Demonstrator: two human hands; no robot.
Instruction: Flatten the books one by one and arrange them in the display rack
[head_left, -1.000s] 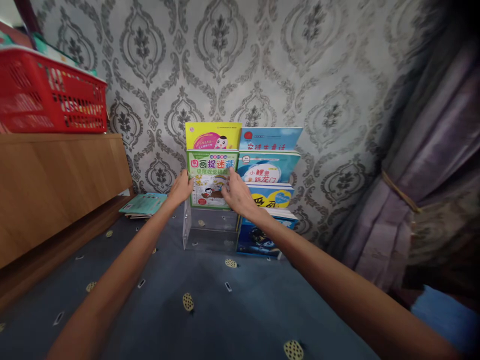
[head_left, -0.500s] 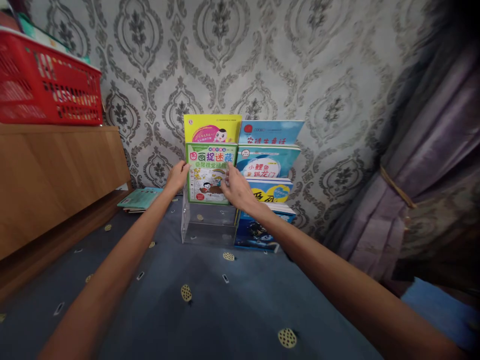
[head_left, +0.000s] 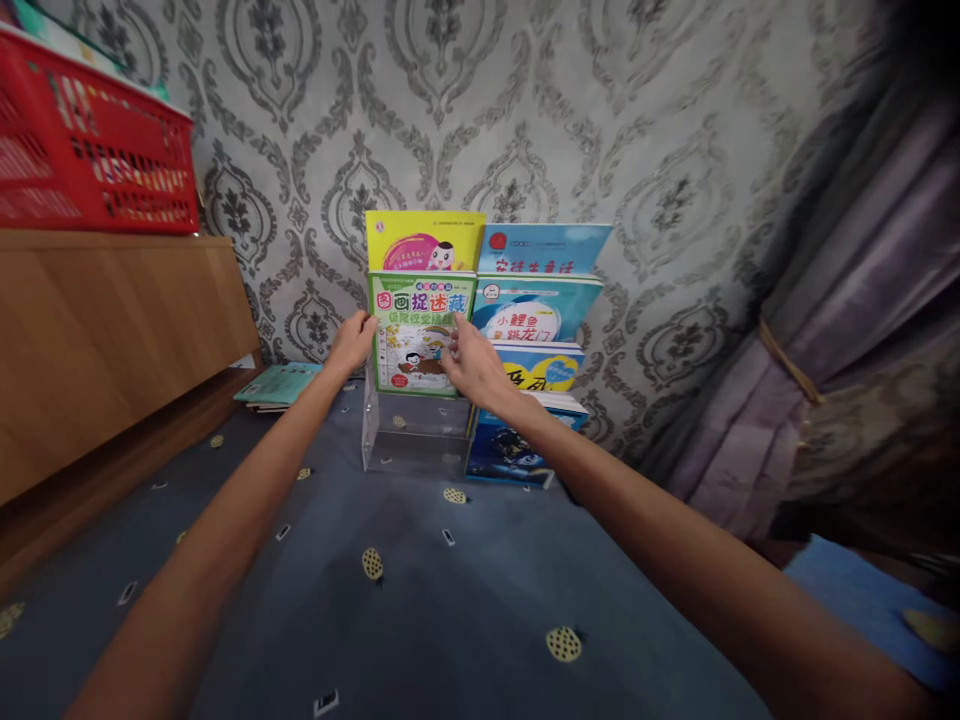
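Head view: nearest me lies the dark blue carpet (head_left: 420, 620) with pale oval motifs, and both my bare arms stretch over it. My left hand (head_left: 352, 343) curls its fingers on the left edge of the green-bordered picture book (head_left: 418, 335), and my right hand (head_left: 471, 362) grips its right edge, fingers bent against the cover. That book has a white panel with cartoon drawings and big coloured Chinese characters on top; it stands upright in the left column of a clear acrylic rack (head_left: 415, 440), second tier from the top. I count two books in that column, with the yellow book (head_left: 424, 240) behind, and four blue-toned books (head_left: 536, 310) stepped in the right column. Left on the floor lies one teal book (head_left: 279, 384); one red basket (head_left: 94, 150) sits on the wooden cabinet (head_left: 112, 330)
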